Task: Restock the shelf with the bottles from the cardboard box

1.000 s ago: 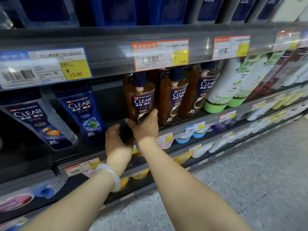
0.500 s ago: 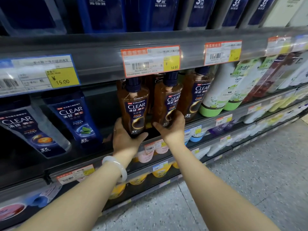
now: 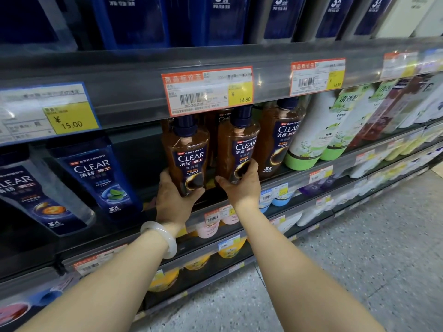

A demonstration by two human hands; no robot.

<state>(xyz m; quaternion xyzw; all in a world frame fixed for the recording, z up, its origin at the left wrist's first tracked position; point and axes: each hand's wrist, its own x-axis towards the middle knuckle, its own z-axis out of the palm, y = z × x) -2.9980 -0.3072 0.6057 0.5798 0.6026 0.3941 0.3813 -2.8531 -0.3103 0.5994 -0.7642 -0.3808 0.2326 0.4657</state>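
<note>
1. Hands are on two bottles at once now: a second ago the right one was at the front bottle and the left was empty beside it; now the left hand (image 3: pixel 173 200) cups the base of the left amber bottle (image 3: pixel 188 155), and the right hand (image 3: pixel 242 185) has shifted over to the middle amber bottle (image 3: pixel 238 149).

2. Left grip: fingers and thumb curled round the bottle's lower end from underneath, a firm hold. Right grip: thumb on one side and fingers wrapping the other, clasping that bottle's base too. A white bangle (image 3: pixel 160 238) sits on the left wrist.

3. What that tells me: both bottles look seated on the shelf (image 3: pixel 299 174), and this reads as squaring them up in the row, not carrying them in. I'd call this pair nearly done.

4. Where they are: middle shelf level, under the orange price tag (image 3: pixel 207 91) marked 14.80, side by side and close. A third amber bottle (image 3: pixel 279 140) stands just right of them, and at least one more shows behind.

5. Orientation: each bottle stands with its long axis upright, dark pump cap at the top tucked under the tag rail, base down. Labels face out toward the aisle, the "CLEAR" lettering readable.

6. Neighbours: dark blue bottles (image 3: pixel 96 178) to the left, across a bare gap of shelf; white and green bottles (image 3: pixel 309 135) to the right.

7. Cardboard box: not in sight from here, so I can't say how many remain.
</note>
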